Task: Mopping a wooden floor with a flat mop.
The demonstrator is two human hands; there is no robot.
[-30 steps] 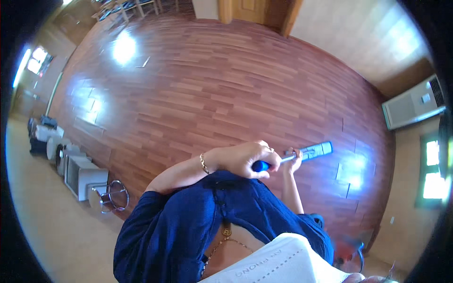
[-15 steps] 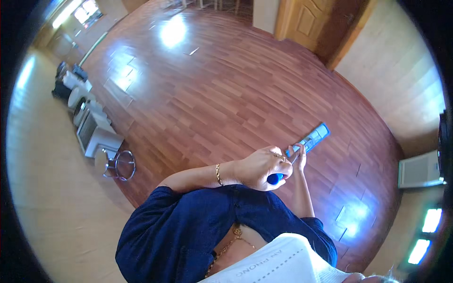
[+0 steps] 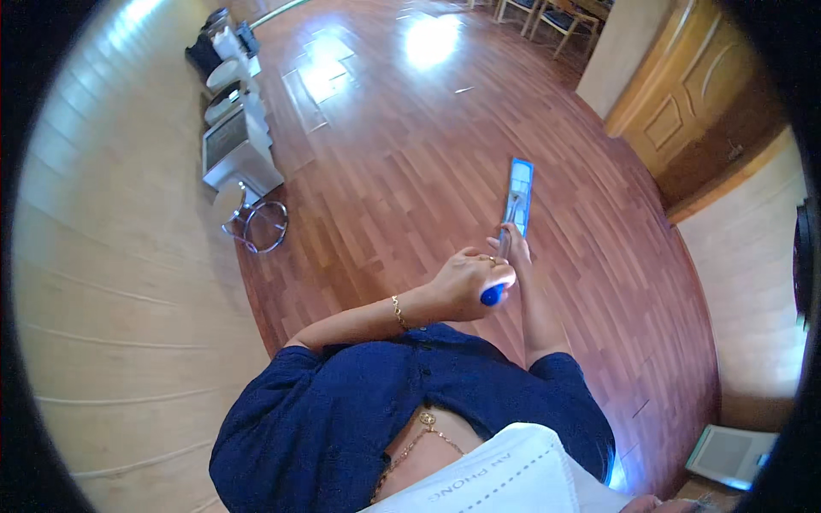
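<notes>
A flat mop (image 3: 521, 178) with a pale, blue-edged head reaches out over the wood-plank floor (image 3: 385, 188). My left hand (image 3: 470, 282) is closed round the top of its handle, and the rounded blue end sticks out below the fist. Further down the pole, my right hand (image 3: 516, 245) holds it with the fingers wrapped partly round. The pole's foreshortening hides most of its length. Whether the mop head lies flat on the floor, I cannot tell.
Along the left wall stand a round metal-framed stool (image 3: 265, 227), a white boxy appliance (image 3: 248, 171) and dark bundled items (image 3: 203, 56). A wooden door (image 3: 693, 94) is at the right, with chairs (image 3: 564, 26) beyond. Another white unit (image 3: 734, 455) sits lower right. A small pale scrap (image 3: 464, 89) lies ahead.
The mop head has swung from the right to nearly straight ahead, both hands still gripping the mop. My view has turned left, so the stool and door appear further right.
</notes>
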